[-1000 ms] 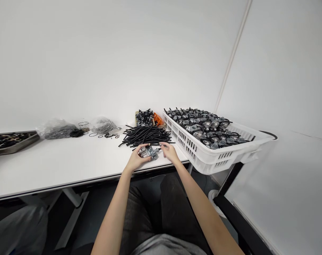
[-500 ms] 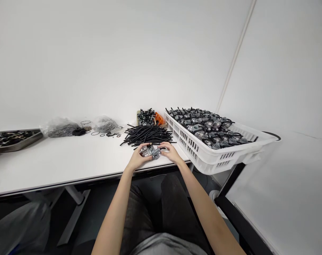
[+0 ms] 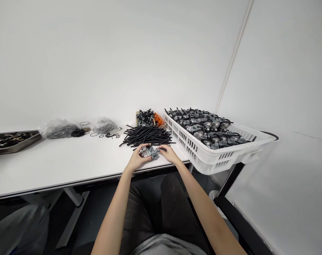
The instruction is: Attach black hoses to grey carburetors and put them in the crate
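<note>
My left hand is closed around the left side of a grey metal carburetor, held just above the table's front edge. On its right side, my right hand pinches a short black rubber hose close to the carburetor body. Whether the hose end sits on a fitting is too small to tell. Right behind both hands lies a heap of black hoses.
A white basket full of carburetors with hoses stands at the right. Behind the heap are a bin of small parts and an orange basket. Plastic bags, black rings and a metal tray lie leftward.
My right fingers have shifted slightly on the hose, which now looks straighter and less curved. The left hand keeps its hold on the carburetor.
</note>
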